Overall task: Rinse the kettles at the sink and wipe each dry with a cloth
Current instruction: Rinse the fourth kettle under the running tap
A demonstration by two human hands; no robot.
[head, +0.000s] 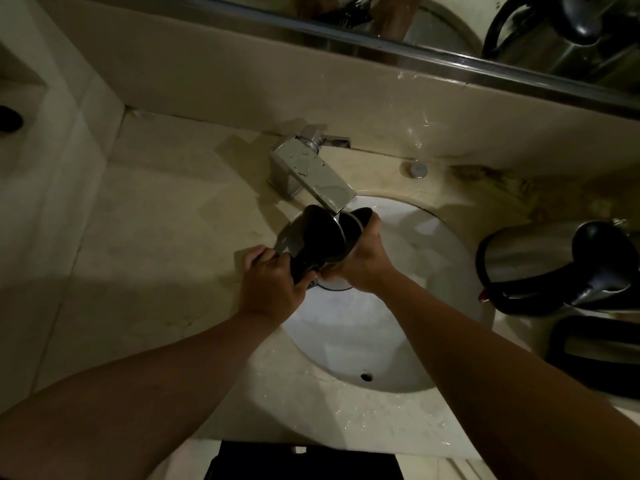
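I hold a steel kettle with a black lid and handle tilted over the white sink basin, its top just under the spout of the chrome tap. My left hand grips the black handle at the near left. My right hand is curled round the kettle's right side and lid. A second steel kettle with a black handle stands upright on the counter right of the basin. No cloth shows.
A black kettle base or tray lies on the counter at the right, near the second kettle. A mirror runs along the back wall above a beige splashback. A round chrome button sits behind the basin. The beige counter extends left.
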